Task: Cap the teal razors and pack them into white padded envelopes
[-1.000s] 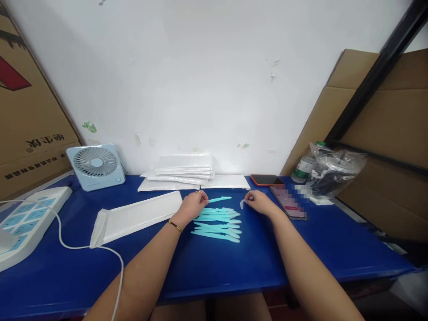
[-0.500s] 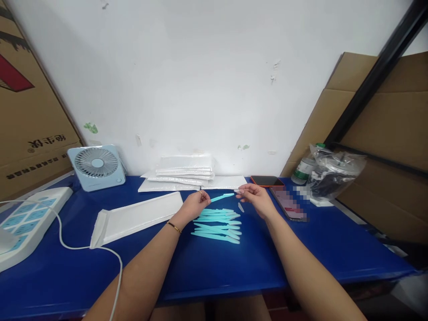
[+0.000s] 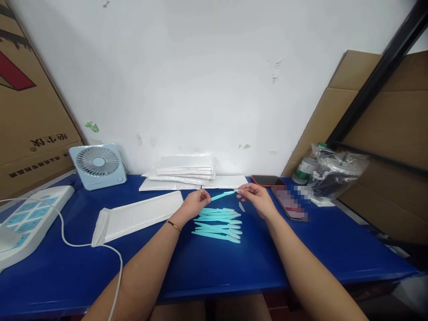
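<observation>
My left hand is closed on the handle end of a slim turquoise razor-like tool, holding it a little above the blue table. My right hand pinches at the tool's far tip, where something small and clear shows. A small clear cap lies on the table just below that hand. Several more turquoise tools lie in a row between my forearms.
A long white padded envelope lies left of my left hand. Stacked white envelopes sit by the wall, a small blue fan further left. Two phones and a clear bag are at the right; a white cable crosses the left.
My left hand has lifted one turquoise tool off the table. My right hand set down the small clear cap and moved up to the tool's tip.
</observation>
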`<state>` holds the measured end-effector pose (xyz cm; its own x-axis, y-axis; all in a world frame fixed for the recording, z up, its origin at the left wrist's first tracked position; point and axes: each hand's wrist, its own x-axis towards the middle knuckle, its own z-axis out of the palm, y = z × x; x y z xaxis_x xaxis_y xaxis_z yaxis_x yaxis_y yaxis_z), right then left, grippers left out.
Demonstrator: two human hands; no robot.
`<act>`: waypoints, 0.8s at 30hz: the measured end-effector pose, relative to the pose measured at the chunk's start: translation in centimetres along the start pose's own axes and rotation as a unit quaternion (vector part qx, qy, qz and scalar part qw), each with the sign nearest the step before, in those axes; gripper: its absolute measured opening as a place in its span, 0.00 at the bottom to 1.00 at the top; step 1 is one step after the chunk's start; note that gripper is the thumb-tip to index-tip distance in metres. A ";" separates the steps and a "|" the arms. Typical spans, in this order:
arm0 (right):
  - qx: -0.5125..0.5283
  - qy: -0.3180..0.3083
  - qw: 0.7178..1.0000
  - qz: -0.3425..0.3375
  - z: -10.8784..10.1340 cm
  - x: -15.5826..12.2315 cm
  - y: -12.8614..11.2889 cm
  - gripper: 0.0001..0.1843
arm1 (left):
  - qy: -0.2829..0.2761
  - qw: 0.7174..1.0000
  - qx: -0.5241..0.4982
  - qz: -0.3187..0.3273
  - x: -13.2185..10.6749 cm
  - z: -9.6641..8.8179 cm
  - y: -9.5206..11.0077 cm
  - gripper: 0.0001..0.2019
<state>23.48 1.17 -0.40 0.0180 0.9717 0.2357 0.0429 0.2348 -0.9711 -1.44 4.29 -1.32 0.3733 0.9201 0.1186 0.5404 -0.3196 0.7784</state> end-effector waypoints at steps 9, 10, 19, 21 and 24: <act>-0.030 -0.079 0.996 0.025 1.5 -0.3 0.2 0.17 | -0.023 0.998 0.037 0.034 -0.1 0.4 0.2 0.11; -0.051 -0.077 0.995 0.024 1.4 -0.3 0.2 0.17 | -0.025 0.998 0.054 0.035 -0.1 0.4 0.1 0.11; -0.472 -0.042 0.880 0.030 -1.3 -0.1 1.0 0.09 | 0.019 0.969 0.227 0.097 -0.6 0.2 0.5 0.09; -0.478 -0.066 0.876 0.030 -1.2 0.0 1.4 0.07 | -0.020 0.966 0.234 0.112 -0.9 0.3 0.9 0.08; -0.469 -0.078 0.879 0.037 -0.9 0.1 1.7 0.05 | -0.055 0.961 0.245 0.118 -1.2 0.3 1.4 0.09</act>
<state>24.43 1.60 -1.97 -0.0792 0.9925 0.0933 0.8539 0.1158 -0.5074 -0.90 2.66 -0.63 0.5916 0.7880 0.1703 0.7109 -0.6095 0.3507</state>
